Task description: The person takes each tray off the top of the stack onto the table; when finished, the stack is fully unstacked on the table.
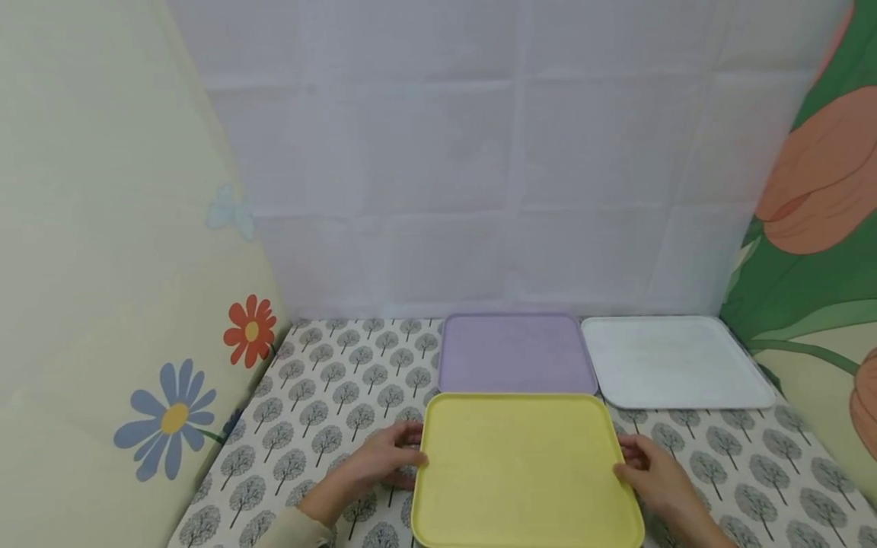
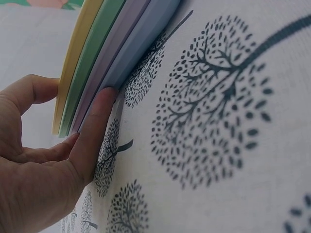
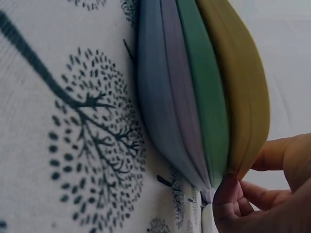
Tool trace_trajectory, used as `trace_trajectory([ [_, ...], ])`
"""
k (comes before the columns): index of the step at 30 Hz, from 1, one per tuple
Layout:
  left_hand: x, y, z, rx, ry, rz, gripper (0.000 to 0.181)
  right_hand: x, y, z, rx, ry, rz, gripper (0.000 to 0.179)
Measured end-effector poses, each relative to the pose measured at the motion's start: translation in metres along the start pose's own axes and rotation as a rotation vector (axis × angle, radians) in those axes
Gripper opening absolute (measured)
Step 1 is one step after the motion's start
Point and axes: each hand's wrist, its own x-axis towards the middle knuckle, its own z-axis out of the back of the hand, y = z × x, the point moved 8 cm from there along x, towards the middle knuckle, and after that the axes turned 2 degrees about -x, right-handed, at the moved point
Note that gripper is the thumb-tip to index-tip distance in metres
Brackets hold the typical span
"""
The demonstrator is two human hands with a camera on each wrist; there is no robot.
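A stack of rounded rectangular trays lies on the tree-print cloth in front of me, a yellow tray (image 1: 521,472) on top. Below it the wrist views show a green tray (image 3: 201,87), a purple tray (image 2: 109,58) and a blue tray (image 2: 146,36) at the bottom. My left hand (image 1: 377,460) holds the stack's left edge, thumb at the yellow rim and a finger reaching down to the blue tray. At the right edge my right hand (image 1: 654,479) pinches the yellow tray's rim, a fingertip at the gap above the green one.
Behind the stack lies another purple tray (image 1: 517,354), with a white tray (image 1: 678,361) to its right. A pale cloth wall (image 1: 479,167) closes the back. Flower-painted walls stand at left and right. The tree-print cloth (image 1: 329,396) shows left of the trays.
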Motion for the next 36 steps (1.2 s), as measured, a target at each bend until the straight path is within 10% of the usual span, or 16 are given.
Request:
trace_trajectory([
  [36, -0.001, 0.002, -0.001, 0.005, -0.012, 0.008, 0.077, -0.003, -0.015, 0.010, 0.390, 0.203, -0.083, 0.071],
])
